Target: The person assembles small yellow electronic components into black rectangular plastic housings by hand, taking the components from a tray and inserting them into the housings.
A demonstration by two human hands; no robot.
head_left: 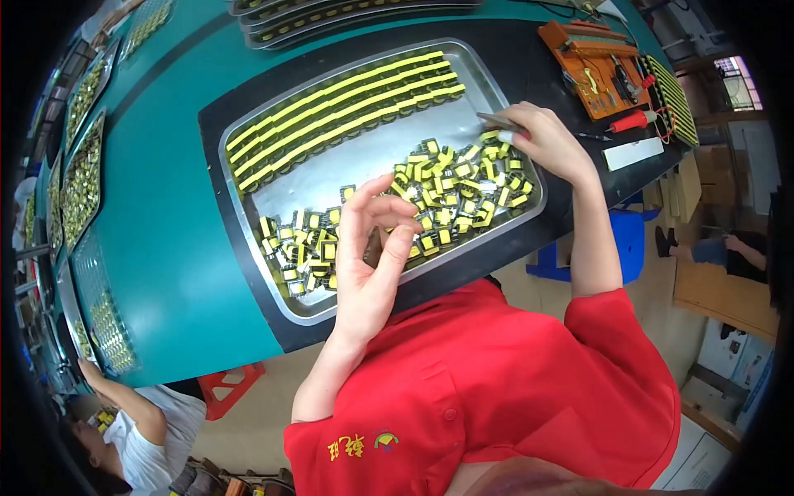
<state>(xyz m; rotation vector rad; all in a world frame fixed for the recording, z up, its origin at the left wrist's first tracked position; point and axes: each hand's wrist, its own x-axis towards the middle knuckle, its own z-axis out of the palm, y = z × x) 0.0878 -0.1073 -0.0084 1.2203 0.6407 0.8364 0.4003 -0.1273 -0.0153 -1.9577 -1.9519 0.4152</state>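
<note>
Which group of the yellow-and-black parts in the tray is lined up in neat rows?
The group along the far side of the metal tray: the rows of parts form long straight yellow lines. The parts near both hands lie in loose, jumbled heaps.

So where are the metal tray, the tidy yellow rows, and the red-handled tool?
metal tray [364, 161], head view, bare floor of the tray.
yellow rows [339, 107], head view, middle of the lined-up parts.
red-handled tool [633, 121], head view, on its red handle.
</note>
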